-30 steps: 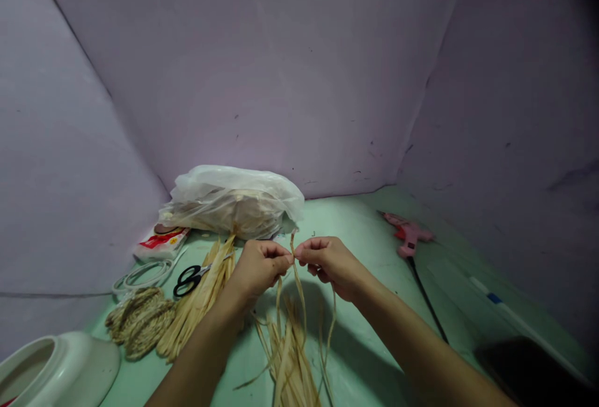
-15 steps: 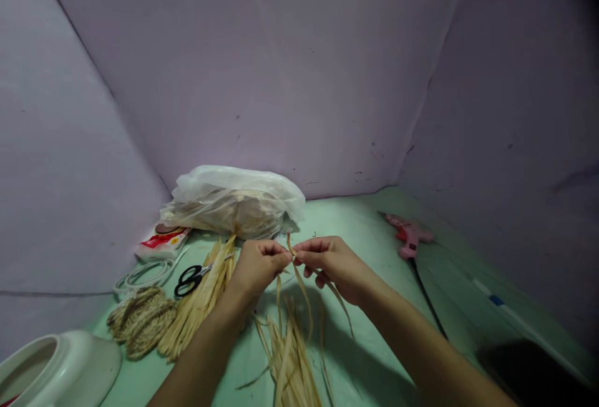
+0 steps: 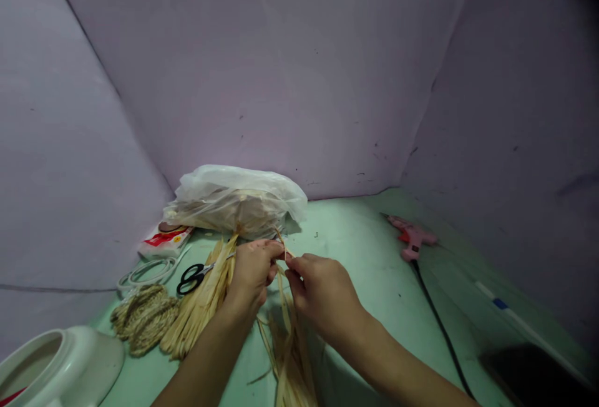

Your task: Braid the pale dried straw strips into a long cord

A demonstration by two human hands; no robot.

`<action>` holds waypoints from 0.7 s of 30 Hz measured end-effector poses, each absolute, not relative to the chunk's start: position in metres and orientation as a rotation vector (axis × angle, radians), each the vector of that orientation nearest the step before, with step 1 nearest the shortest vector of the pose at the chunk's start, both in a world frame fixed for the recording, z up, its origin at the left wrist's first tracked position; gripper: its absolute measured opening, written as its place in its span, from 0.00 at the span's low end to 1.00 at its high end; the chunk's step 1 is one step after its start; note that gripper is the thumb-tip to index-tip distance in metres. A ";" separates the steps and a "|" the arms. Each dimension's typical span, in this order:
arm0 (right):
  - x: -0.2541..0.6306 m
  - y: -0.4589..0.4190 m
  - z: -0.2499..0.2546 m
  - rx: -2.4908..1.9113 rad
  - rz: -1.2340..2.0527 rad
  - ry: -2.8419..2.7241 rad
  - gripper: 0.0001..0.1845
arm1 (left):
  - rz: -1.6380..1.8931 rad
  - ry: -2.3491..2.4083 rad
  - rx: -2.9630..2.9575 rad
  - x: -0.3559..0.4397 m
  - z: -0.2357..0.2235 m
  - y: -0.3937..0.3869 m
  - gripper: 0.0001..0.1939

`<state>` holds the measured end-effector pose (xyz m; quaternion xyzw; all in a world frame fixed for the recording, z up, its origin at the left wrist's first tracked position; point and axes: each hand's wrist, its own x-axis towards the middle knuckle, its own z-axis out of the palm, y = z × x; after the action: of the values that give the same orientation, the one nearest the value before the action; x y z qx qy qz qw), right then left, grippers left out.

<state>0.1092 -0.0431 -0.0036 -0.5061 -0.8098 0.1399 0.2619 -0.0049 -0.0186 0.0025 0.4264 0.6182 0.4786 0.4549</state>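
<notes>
Between my two hands, above the green tabletop, thin tan raffia strands (image 3: 281, 294) are pinched and hang downward. My left hand (image 3: 255, 266) is closed, its thumb and fingertips pressed on the strands near their upper end. Close against it, my right hand (image 3: 322, 291) pinches the same strands with thumb and forefinger. A short tip pokes up above the fingers. Below the hands lies a loose bundle of raffia (image 3: 294, 369). Left of my left hand is a thicker raffia bundle (image 3: 201, 307), with black-handled scissors (image 3: 191, 279) lying on it.
Braided cord (image 3: 144, 319), a white cable coil (image 3: 147, 273) and a red-and-white packet (image 3: 165, 243) sit left. A white pot (image 3: 88, 363) stands front left. A plastic bag (image 3: 238, 201) lies against the wall. On the right are a pink glue gun (image 3: 414, 238) and a dark object (image 3: 533, 369).
My right hand has turned over and moved lower, its back now facing the camera. The strands that hung to its right are now hidden. My left hand has curled more tightly.
</notes>
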 end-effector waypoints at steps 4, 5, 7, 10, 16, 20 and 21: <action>0.105 -0.048 -0.004 -1.363 0.275 -2.333 0.12 | 1.203 1.488 0.901 -0.004 0.000 -0.016 0.05; 0.105 -0.048 -0.003 -1.336 0.281 -2.356 0.12 | 1.205 1.491 0.899 -0.005 -0.001 -0.015 0.05; 0.108 -0.046 -0.001 -1.276 0.336 -2.386 0.12 | 1.202 1.504 0.911 -0.006 -0.003 -0.014 0.05; 0.118 -0.035 0.003 -1.281 0.552 -2.243 0.10 | 1.147 1.508 0.953 -0.007 -0.006 -0.013 0.05; 0.135 -0.005 -0.004 -1.225 1.013 -1.667 0.20 | 1.012 1.485 1.116 0.004 -0.005 -0.021 0.02; 0.132 0.000 -0.012 -1.111 1.246 -1.542 0.11 | 1.017 1.439 1.226 0.007 -0.004 -0.023 0.04; 0.132 0.000 -0.012 -1.116 1.309 -1.468 0.11 | 1.021 1.397 1.273 0.006 -0.003 -0.024 0.04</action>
<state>0.1318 0.0002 -0.0123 -0.4463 -0.5874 0.5238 0.4259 0.0062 -0.0238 -0.0031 0.5210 0.5717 0.4178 0.4766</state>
